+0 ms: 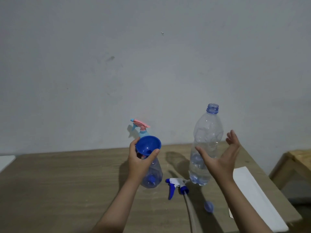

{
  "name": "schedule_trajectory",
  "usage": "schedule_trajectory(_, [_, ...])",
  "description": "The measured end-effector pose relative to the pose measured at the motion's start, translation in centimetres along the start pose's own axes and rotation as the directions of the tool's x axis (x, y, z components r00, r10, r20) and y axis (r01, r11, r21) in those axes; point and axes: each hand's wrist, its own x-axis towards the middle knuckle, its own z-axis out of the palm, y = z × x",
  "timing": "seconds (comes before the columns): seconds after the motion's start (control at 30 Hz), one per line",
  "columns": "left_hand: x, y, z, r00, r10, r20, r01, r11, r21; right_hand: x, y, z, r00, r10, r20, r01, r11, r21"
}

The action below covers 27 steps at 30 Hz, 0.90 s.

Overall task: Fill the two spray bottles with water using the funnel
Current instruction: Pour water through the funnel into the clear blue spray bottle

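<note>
Your left hand grips the blue funnel seated on the clear spray bottle; your right hand, fingers spread, nears the uncapped water bottle. Pouring remains.

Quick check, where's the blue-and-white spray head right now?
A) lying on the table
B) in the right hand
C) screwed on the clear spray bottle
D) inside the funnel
A: the blue-and-white spray head lies on the table between the clear spray bottle and the big water bottle, with neither hand on it.

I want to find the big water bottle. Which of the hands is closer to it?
The right hand is closer: it is open just in front of the big water bottle, not gripping it. The left hand is off to the bottle's left, holding the blue funnel.
</note>
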Motion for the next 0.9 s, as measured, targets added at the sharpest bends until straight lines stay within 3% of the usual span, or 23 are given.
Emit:
schedule_trajectory(0.17, [0.2, -0.1, 0.1, 1.0, 0.006, -0.016, -0.006, 1.0, 0.005, 1.5, 1.9, 0.9, 0.989, -0.039, 0.145, 0.039, 0.999, 0.005])
schedule_trajectory(0.37, [0.1, 0.0, 0.2, 1.0, 0.001, -0.013, -0.001, 1.0, 0.029, 1.6, 2.3, 2.9, 0.987, -0.126, 0.095, 0.118, 0.989, 0.088])
schedule_trajectory(0.53, [0.1, 0.0, 0.1, 1.0, 0.003, -0.008, -0.002, 0.999, 0.045, 1.8, 2.0, 3.2, 0.97, -0.198, 0.143, 0.186, 0.979, 0.088])
schedule_trajectory(0.7, [0.1, 0.1, 0.0, 1.0, 0.007, 0.016, -0.009, 0.997, 0.079, 2.4, -0.6, 2.2, 0.923, -0.292, 0.25, 0.287, 0.956, 0.055])
schedule_trajectory(0.9, [0.4, -0.4, -0.5, 0.995, -0.048, 0.086, 0.035, 0.989, 0.147, 2.8, -5.6, 0.3, 0.868, -0.284, 0.408, 0.278, 0.958, 0.075])
